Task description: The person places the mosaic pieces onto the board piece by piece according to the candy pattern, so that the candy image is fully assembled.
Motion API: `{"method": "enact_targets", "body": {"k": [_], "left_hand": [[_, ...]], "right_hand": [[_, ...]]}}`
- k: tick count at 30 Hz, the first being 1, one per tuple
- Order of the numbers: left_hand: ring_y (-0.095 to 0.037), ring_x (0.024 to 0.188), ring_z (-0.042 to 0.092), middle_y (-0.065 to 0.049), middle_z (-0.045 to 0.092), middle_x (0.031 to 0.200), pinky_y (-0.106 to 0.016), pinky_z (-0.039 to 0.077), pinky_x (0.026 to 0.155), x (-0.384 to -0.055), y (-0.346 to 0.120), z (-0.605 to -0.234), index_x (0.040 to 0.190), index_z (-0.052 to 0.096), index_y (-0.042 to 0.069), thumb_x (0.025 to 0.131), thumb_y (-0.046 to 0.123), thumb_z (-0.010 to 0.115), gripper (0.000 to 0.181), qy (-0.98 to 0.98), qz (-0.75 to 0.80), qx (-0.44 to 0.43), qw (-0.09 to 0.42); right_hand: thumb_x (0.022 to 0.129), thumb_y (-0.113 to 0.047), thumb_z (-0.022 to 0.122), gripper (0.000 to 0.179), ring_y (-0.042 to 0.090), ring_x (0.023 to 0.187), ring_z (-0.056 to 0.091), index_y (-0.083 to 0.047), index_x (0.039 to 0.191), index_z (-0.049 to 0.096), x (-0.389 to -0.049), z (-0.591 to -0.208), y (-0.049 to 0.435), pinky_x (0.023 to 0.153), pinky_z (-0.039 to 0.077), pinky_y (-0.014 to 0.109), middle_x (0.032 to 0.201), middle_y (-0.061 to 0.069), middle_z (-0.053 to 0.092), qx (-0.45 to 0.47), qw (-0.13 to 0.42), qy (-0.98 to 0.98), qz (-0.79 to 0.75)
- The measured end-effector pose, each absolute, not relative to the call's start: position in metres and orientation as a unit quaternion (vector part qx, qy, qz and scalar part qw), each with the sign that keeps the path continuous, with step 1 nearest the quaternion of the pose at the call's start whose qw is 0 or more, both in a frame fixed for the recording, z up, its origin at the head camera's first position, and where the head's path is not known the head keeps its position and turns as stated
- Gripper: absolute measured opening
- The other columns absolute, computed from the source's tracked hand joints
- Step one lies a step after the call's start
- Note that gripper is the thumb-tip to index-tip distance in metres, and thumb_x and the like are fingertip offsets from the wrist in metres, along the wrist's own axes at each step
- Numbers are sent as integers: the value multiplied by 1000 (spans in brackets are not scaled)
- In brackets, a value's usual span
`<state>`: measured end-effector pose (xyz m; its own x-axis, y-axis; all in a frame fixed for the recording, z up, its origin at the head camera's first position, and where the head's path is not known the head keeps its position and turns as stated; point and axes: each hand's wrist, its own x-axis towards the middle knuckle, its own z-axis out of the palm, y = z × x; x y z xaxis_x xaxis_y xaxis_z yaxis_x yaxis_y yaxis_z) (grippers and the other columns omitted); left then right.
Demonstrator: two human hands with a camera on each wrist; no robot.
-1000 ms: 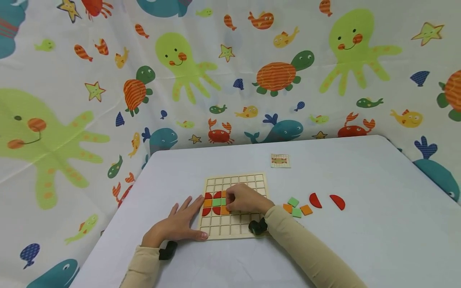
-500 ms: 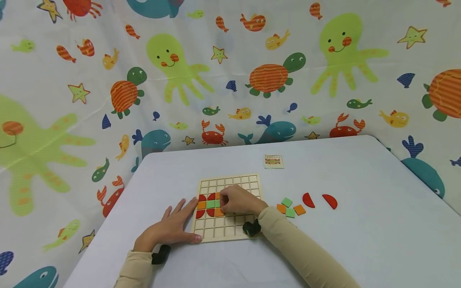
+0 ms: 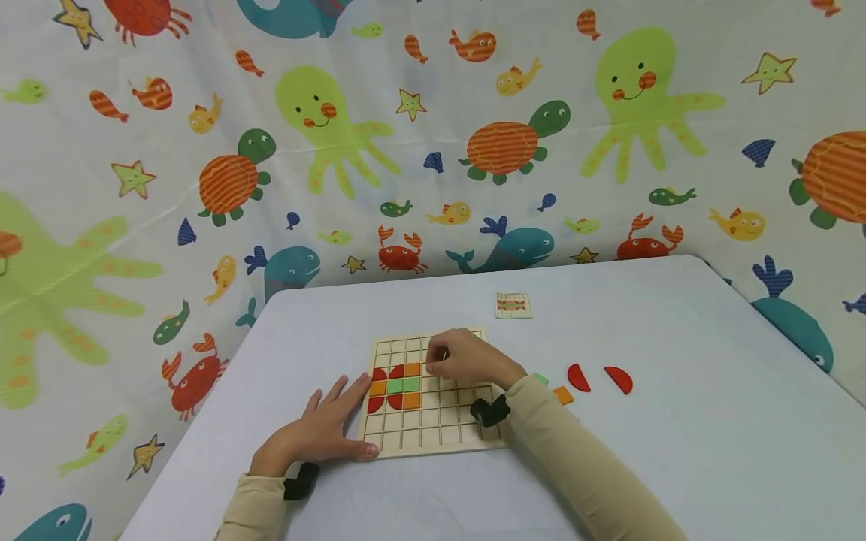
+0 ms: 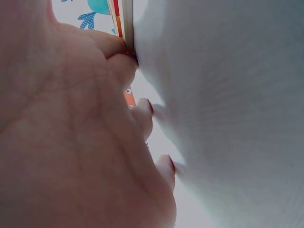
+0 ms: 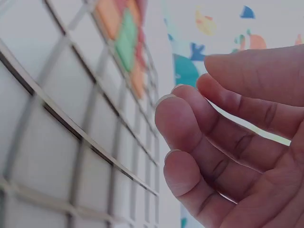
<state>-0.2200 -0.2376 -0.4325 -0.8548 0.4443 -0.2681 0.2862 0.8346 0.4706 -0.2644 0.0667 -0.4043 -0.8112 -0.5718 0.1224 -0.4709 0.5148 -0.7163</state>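
Observation:
A wooden grid board (image 3: 433,437) lies on the white table. At its left side sit colored tiles: green squares (image 3: 410,385), orange squares (image 3: 412,401) and red curved pieces (image 3: 375,406). My left hand (image 3: 318,434) is spread flat, with fingertips and thumb touching the board's left edge; its palm (image 4: 71,123) fills much of the left wrist view. Over the board's bare middle squares hovers my right hand (image 3: 473,359), just right of the tiles. The right wrist view shows its fingers (image 5: 176,122) loosely bent and apart from the thumb, with nothing between them.
Two red half-round pieces (image 3: 619,380) lie right of the board. Near them are an orange tile (image 3: 563,395) and a green tile (image 3: 541,379), partly behind my right sleeve (image 3: 575,451). A small pattern card (image 3: 514,306) lies behind the board.
My right hand has come away from the orange tile at the front and moved right and slightly back, uncovering the tiles. My left hand stays at the board's edge. The head view has shifted a little.

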Motion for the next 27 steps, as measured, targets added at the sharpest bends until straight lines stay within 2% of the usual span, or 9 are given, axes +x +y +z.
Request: {"method": "enact_targets", "body": {"k": [6, 15, 27], "left_hand": [[-47, 162, 3, -17, 21, 176, -73, -6, 123, -219, -241, -433, 171, 23, 8, 76, 58, 91, 127, 940, 209, 196, 187], [-47, 162, 3, -17, 21, 176, -74, -5, 122, -217, -249, -433, 171, 23, 7, 76, 57, 91, 126, 938, 211, 205, 182], [-47, 161, 3, -17, 21, 176, -74, -5, 123, -218, -253, -430, 171, 23, 8, 77, 57, 90, 125, 934, 214, 211, 192]], "right_hand": [[102, -9, 71, 6, 15, 82, 60, -9, 97, 74, -262, -392, 89, 76, 55, 30, 87, -3, 67, -283, 52, 871, -397], [102, -8, 71, 6, 17, 78, 63, -6, 98, 74, -258, -388, 132, 70, 55, 34, 86, 2, 70, -245, 54, 886, -390], [96, -5, 73, 11, 22, 91, 61, -3, 107, 75, -247, -392, 177, 85, 56, 37, 96, 2, 69, -189, 138, 917, -322]]}}
